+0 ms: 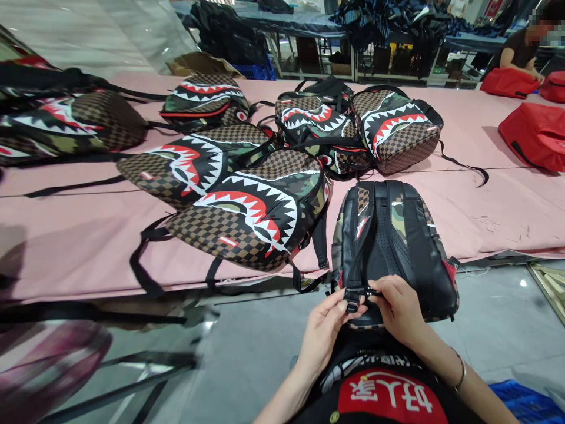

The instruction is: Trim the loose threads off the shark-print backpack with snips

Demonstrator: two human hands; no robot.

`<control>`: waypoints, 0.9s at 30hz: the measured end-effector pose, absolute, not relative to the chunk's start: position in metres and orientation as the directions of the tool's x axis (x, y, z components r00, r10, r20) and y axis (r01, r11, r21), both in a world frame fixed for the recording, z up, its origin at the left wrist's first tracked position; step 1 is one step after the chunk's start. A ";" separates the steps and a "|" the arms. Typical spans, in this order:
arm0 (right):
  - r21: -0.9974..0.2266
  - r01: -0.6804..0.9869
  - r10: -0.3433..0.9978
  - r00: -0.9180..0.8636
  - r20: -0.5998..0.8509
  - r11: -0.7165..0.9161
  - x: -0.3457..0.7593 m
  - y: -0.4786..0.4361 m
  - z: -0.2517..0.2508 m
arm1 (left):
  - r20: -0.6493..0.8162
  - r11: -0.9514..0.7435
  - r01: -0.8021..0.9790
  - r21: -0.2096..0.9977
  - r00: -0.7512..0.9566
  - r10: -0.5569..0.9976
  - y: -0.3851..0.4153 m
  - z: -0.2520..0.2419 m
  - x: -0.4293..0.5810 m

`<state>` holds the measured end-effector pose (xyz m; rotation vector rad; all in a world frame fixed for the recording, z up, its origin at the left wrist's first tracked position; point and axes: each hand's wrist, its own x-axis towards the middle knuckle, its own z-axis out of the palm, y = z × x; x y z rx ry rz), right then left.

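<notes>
A black backpack (424, 259) with checked and camouflage edging lies in front of me, its strap side up, partly over the table's front edge. My left hand (324, 324) pinches a black strap buckle (353, 298) at the lower end of the backpack's left shoulder strap (355, 253). On the other side of that buckle, my right hand (397, 303) is closed with thumb and forefinger on a thin black end beside it. What exactly sits between those right fingertips is too small to make out.
Several checked backpacks with shark-mouth prints, one of them close by (251, 212), lie across the pink table (498, 206). Red bags (536, 135) are at the right, where another person (521, 56) handles one. A blurred stool-like frame (145, 359) stands at lower left.
</notes>
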<state>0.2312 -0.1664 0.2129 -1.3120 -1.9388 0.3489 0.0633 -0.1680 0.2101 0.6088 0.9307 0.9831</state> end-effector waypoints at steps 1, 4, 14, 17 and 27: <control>-0.600 0.672 0.883 -0.183 0.432 0.434 0.232 -0.166 0.213 | -0.375 0.444 -0.421 0.791 0.240 0.895 -0.168 0.210 0.063; -0.651 0.625 0.885 -0.149 0.442 0.430 0.234 -0.167 0.214 | -0.377 0.445 -0.419 0.792 0.237 0.895 -0.168 0.209 0.062; -0.795 0.498 0.930 -0.070 0.361 0.346 0.238 -0.170 0.211 | -0.392 0.445 -0.372 0.814 0.212 0.895 -0.172 0.208 0.066; -0.909 0.379 0.979 0.037 0.203 0.174 0.238 -0.169 0.208 | -0.299 0.330 -0.268 0.905 0.149 0.942 -0.173 0.201 0.068; -0.873 0.443 0.979 -0.086 0.186 0.205 0.243 -0.172 0.205 | 0.351 -0.318 0.411 0.854 -0.007 0.936 -0.172 0.176 0.068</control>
